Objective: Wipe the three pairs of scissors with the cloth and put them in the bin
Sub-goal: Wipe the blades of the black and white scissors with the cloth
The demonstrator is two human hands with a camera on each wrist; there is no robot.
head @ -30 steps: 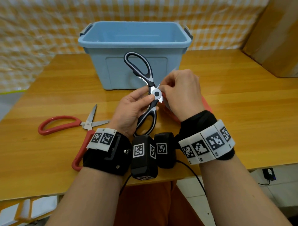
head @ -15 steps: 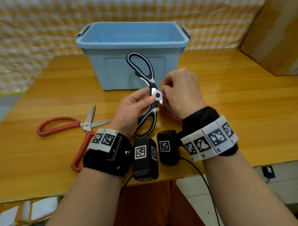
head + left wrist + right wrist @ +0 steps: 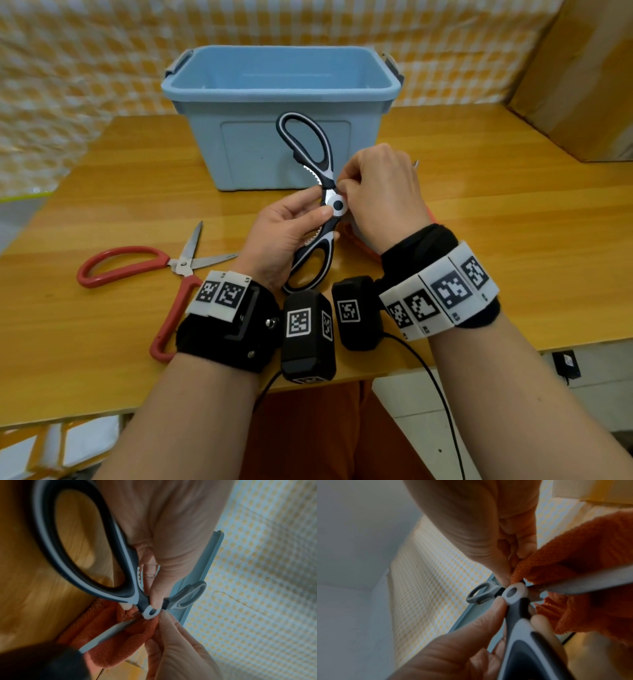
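Black-and-white scissors (image 3: 310,178) splayed open, left hand (image 3: 281,236) gripping, right hand (image 3: 380,195) pinching orange cloth (image 3: 120,639).

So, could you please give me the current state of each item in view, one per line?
Black scissors: blades open, held up by left hand.
Cloth: bunched around one blade, pinched by right hand.
Red scissors: open, flat on table.
Bin: lidless, nothing visible inside.

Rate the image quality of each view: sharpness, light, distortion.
Head view: sharp, evenly lit, wide-angle bending of the bin rim. Left wrist view: dim, the scissors handle soft, the cloth clearer. Right wrist view: dim and blurred, the nearest handle smeared.
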